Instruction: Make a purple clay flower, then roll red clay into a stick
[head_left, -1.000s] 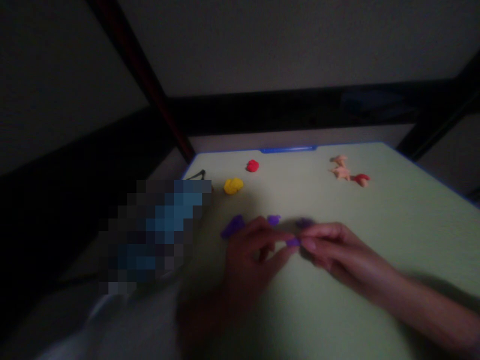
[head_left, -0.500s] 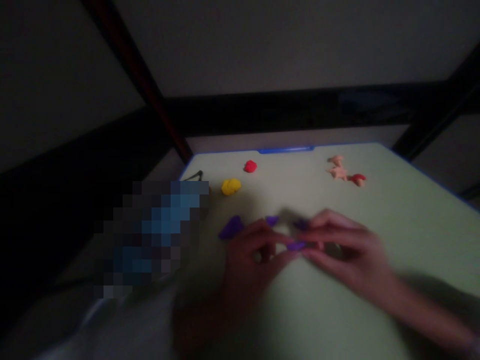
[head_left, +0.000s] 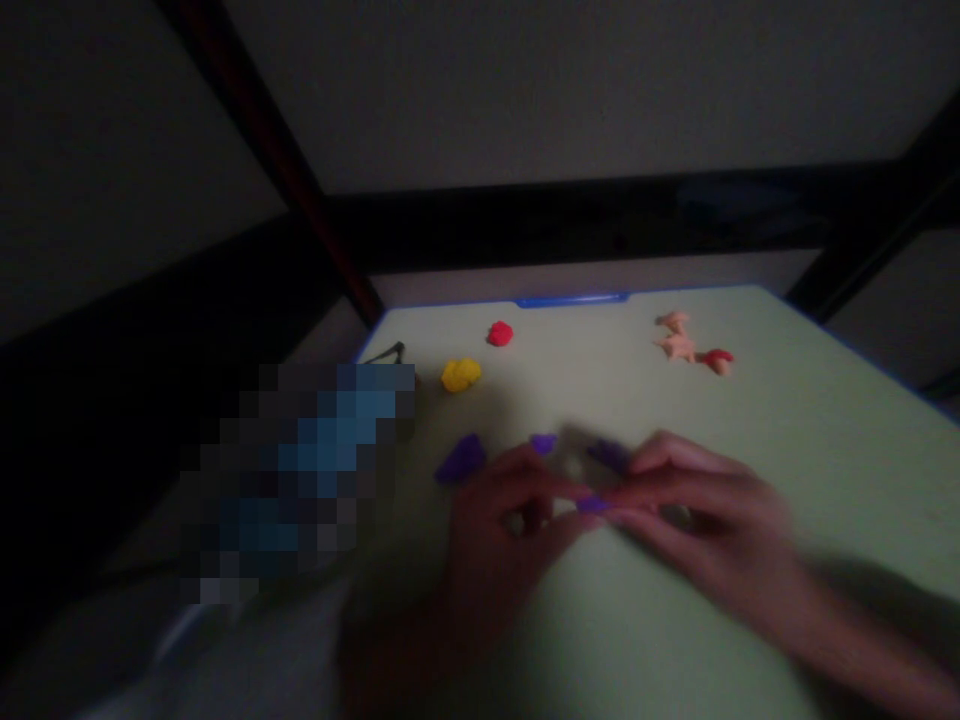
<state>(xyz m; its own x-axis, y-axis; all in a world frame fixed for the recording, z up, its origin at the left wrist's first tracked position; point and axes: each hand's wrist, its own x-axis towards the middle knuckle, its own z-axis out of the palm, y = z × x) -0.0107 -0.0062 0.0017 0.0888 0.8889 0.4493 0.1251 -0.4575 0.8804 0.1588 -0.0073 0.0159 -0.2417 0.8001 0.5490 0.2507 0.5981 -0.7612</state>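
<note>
Purple piece [head_left: 592, 505] between fingers [head_left: 664, 488]

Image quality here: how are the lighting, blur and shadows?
Head view: dim, the tabletop brighter than the dark surroundings; head view: right hand blurred, purple clay piece soft-edged; head view: shadow beside the right forearm, pixelation masking an area at left.

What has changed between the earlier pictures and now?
The small purple clay piece, pinched in the left grip, has moved slightly toward the person. The right grip has shifted its fingertips, now closed on the piece's right end. The yellow clay lump and red clay lump stayed in place.
</note>
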